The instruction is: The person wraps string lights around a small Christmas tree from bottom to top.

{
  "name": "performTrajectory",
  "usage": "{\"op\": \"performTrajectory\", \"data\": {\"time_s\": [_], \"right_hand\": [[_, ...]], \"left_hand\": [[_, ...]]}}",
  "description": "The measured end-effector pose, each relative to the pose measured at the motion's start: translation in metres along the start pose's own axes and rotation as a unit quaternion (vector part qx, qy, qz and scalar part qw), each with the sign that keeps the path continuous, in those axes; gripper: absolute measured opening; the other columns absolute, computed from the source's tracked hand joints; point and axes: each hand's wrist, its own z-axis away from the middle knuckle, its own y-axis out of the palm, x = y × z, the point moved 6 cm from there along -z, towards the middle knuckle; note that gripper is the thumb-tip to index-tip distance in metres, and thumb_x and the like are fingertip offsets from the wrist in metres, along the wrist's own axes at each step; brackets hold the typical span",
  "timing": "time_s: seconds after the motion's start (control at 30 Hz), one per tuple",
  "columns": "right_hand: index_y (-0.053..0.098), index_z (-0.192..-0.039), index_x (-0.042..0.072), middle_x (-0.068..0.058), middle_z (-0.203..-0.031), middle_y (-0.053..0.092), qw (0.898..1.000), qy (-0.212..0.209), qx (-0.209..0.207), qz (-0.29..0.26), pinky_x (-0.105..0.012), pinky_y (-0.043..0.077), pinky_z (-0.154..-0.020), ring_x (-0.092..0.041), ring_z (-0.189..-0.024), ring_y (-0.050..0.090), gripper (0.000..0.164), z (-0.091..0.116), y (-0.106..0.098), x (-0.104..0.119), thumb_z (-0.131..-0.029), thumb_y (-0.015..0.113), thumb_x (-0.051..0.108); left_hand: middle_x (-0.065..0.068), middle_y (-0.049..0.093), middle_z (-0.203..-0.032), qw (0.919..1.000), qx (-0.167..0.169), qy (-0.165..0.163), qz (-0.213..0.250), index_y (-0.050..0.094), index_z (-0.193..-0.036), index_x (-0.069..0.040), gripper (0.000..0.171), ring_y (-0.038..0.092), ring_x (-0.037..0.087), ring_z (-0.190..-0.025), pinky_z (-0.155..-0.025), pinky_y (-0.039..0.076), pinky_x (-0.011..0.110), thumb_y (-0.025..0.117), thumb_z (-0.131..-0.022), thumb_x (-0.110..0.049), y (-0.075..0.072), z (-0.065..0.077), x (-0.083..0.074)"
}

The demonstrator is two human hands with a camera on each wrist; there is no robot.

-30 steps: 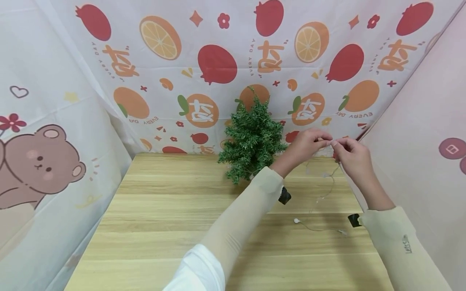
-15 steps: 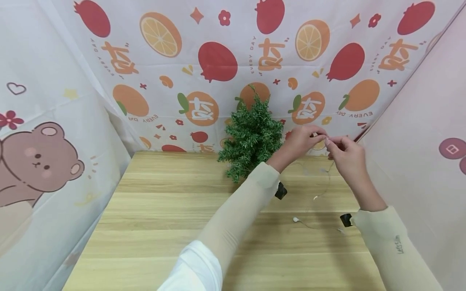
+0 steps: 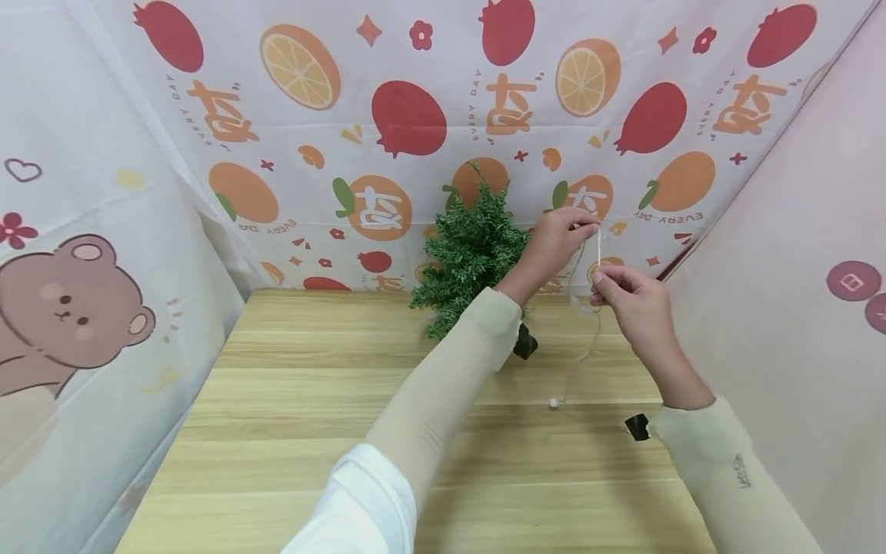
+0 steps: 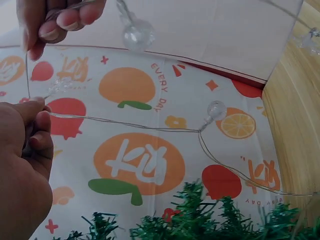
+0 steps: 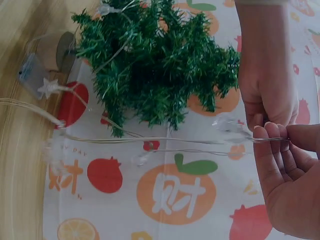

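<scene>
"Both hands are raised over the right side of the table [image 3: 291, 400]. What do they have?"

"One light string [image 3: 599, 248]. The left hand [image 3: 556, 235] pinches it up high, the right hand [image 3: 635, 298] pinches it just below, and a short straight stretch runs between them."

"And the rest of it?"

"Trailing down in loose loops. A round clear bulb [image 4: 139, 36] shows near the hands in the left wrist view, and a pale bulb [image 3: 554, 403] is lowest; I can't tell whether it touches the table."

"What's close by?"

"A small green tree [image 3: 471, 246], upright, just left of the left hand and partly behind that forearm. From the right wrist you see a star-shaped light [image 5: 50, 88] and a small grey box [image 5: 31, 75] beside the tree's brown base [image 5: 52, 52]."

"Further out?"

"Fruit-printed cloth [image 3: 408, 119] behind, bear-printed cloth [image 3: 76, 308] left, pale pink cloth [image 3: 782, 338] right. Beige sleeves [image 3: 432, 404] cover both forearms."
</scene>
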Motion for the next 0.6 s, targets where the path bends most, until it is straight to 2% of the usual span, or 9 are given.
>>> {"op": "performTrajectory", "data": {"time_s": [0.07,0.2,0.3,0.47,0.6], "right_hand": [[0.071,-0.114,-0.001,0.003,-0.088,0.072,1.000,0.002,0.006,0.001,-0.019,0.058,-0.074,-0.005,-0.076,0.070,0.037,0.000,0.004,0.002,-0.098,0.068,0.032],[0.072,-0.113,0.002,-0.002,-0.091,0.072,1.000,0.003,0.002,0.000,-0.020,0.058,-0.075,-0.006,-0.078,0.070,0.036,0.001,0.009,0.007,-0.097,0.069,0.035],[0.073,-0.112,0.003,0.002,-0.089,0.072,1.000,-0.001,0.001,0.006,-0.020,0.058,-0.075,-0.006,-0.079,0.070,0.035,0.001,0.012,0.009,-0.097,0.070,0.035],[0.073,-0.112,0.002,0.008,-0.087,0.071,1.000,-0.010,0.003,0.020,-0.018,0.057,-0.074,-0.005,-0.079,0.069,0.035,0.002,0.015,0.011,-0.097,0.070,0.033],[0.073,-0.110,-0.001,0.006,-0.086,0.071,1.000,-0.017,-0.003,-0.001,-0.020,0.058,-0.075,-0.006,-0.078,0.071,0.035,0.004,0.017,0.013,-0.097,0.070,0.031]], "left_hand": [[-0.001,0.070,-0.123,0.9996,-0.009,-0.013,0.022,0.077,-0.116,-0.014,0.022,0.064,0.005,-0.107,-0.080,0.050,0.013,0.063,-0.101,-0.023,-0.007,-0.004,0.002],[-0.002,0.071,-0.115,0.9983,-0.016,-0.028,0.049,0.076,-0.116,-0.014,0.022,0.062,0.009,-0.085,-0.069,0.048,0.015,0.063,-0.101,-0.023,-0.018,-0.010,0.004],[-0.002,0.072,-0.107,0.9979,-0.024,-0.035,0.050,0.076,-0.117,-0.015,0.023,0.055,0.015,-0.072,-0.062,0.044,0.021,0.062,-0.102,-0.025,-0.025,-0.015,0.005],[-0.002,0.072,-0.103,0.9969,-0.033,-0.052,0.050,0.075,-0.118,-0.016,0.024,0.053,0.013,-0.070,-0.061,0.043,0.022,0.060,-0.103,-0.026,-0.035,-0.022,0.009],[-0.002,0.072,-0.097,0.9958,-0.047,-0.058,0.054,0.076,-0.117,-0.015,0.024,0.056,0.013,-0.070,-0.059,0.043,0.023,0.061,-0.103,-0.026,-0.044,-0.028,0.010]]}}
